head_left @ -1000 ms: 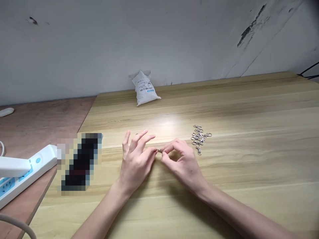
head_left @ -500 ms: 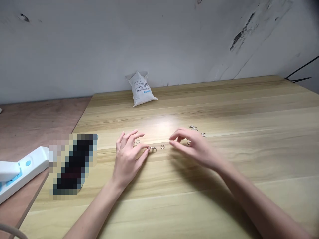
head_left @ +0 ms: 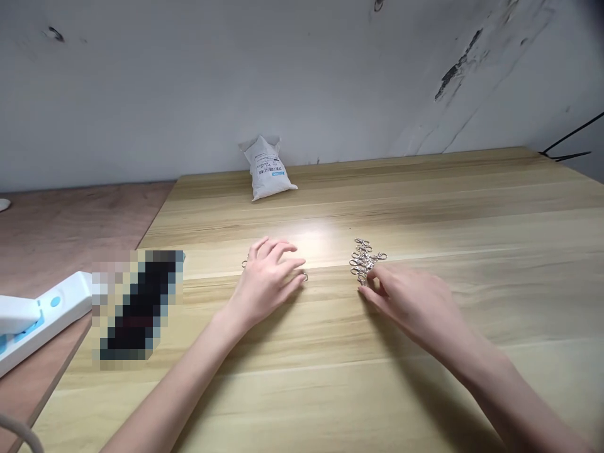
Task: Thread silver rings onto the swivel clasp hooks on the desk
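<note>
Our right hand (head_left: 410, 292) has moved away from the middle of the table (head_left: 330, 377) over to the pile of metal clasps (head_left: 362, 258), while our left hand (head_left: 264, 277), which half a second ago pinched a single clasp, now has its thumb and fingers loosely spread and apart from one another. Just at the left thumb's tip we see a small metal ring (head_left: 306, 277) lying on the wood; we cannot tell whether the thumb touches it. Another metal loop (head_left: 244, 264) peeks out on the far side of the left hand, mostly hidden by it. On the right, our thumb and bent index finger come down at the near edge of the pile, close about one of the clasps, but we cannot make out whether they grip it. The clasps lie heaped together, some loops pointing outward. Farther back, near the wall (head_left: 189, 94), we have a white labelled bag (head_left: 270, 168) leaning slightly. To our left lies a dark, blurred-out oblong (head_left: 141, 308), and beyond it a white power strip (head_left: 61, 308) with a blue button, resting partly on a reddish-brown board (head_left: 85, 220).
</note>
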A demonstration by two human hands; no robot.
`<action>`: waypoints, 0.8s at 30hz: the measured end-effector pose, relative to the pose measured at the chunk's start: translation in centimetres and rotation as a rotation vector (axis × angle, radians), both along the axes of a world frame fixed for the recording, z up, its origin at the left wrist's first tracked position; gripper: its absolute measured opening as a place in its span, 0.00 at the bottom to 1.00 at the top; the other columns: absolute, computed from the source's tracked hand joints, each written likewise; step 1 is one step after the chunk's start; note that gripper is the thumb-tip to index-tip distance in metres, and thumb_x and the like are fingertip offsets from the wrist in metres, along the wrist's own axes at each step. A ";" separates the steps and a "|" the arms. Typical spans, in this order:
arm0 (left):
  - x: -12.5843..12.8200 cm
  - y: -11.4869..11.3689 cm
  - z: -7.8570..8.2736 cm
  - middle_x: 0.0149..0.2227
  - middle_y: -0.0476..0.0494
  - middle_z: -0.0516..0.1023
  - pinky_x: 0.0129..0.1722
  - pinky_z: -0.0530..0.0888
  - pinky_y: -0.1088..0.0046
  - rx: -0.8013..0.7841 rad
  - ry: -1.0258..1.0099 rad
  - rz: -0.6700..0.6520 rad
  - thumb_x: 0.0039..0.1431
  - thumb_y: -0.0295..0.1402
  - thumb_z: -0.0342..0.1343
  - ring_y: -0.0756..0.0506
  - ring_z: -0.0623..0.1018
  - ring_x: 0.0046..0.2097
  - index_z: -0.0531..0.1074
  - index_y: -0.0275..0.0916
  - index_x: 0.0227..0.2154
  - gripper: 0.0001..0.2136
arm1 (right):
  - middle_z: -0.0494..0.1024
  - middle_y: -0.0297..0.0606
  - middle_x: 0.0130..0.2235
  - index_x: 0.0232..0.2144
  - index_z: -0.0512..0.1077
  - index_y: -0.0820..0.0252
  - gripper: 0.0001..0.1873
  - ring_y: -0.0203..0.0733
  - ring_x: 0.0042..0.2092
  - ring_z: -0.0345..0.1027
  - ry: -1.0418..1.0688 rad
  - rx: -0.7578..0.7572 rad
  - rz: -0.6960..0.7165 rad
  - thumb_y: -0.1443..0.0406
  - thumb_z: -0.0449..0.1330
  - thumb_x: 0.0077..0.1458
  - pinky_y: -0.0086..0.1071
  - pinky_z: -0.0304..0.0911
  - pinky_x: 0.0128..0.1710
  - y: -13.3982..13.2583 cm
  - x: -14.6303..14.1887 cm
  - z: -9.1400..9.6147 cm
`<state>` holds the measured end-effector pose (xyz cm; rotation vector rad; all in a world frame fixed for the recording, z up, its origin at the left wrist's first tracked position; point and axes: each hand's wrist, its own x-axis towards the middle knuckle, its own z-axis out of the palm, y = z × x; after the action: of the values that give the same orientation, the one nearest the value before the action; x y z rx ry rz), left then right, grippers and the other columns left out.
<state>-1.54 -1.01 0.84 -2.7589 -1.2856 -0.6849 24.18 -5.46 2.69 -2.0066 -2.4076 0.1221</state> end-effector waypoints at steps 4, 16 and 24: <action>0.5 -0.6 -0.2 0.38 0.45 0.78 0.59 0.60 0.49 0.035 0.050 -0.008 0.63 0.31 0.54 0.42 0.74 0.45 0.77 0.43 0.29 0.09 | 0.74 0.40 0.24 0.20 0.67 0.59 0.11 0.42 0.26 0.65 -0.032 0.113 0.141 0.73 0.55 0.52 0.33 0.43 0.24 -0.1 -1.2 0.1; 3.3 -0.9 0.3 0.35 0.47 0.76 0.60 0.57 0.51 -0.141 0.062 0.017 0.61 0.36 0.58 0.44 0.73 0.42 0.76 0.40 0.31 0.07 | 0.70 0.32 0.18 0.16 0.66 0.58 0.09 0.33 0.20 0.55 0.122 -0.198 0.180 0.73 0.59 0.42 0.31 0.39 0.23 1.7 -2.3 1.3; 3.2 -0.6 -0.1 0.32 0.50 0.78 0.56 0.61 0.53 -0.313 -0.113 0.041 0.59 0.33 0.60 0.45 0.73 0.40 0.72 0.39 0.29 0.05 | 0.68 0.28 0.17 0.16 0.64 0.58 0.09 0.30 0.19 0.49 0.273 -0.211 0.239 0.73 0.59 0.40 0.30 0.38 0.23 1.5 -2.5 0.5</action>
<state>1.68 -1.63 0.75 -2.9605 -1.5935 -0.7000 21.65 -3.97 3.23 -1.6275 -2.5276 0.6312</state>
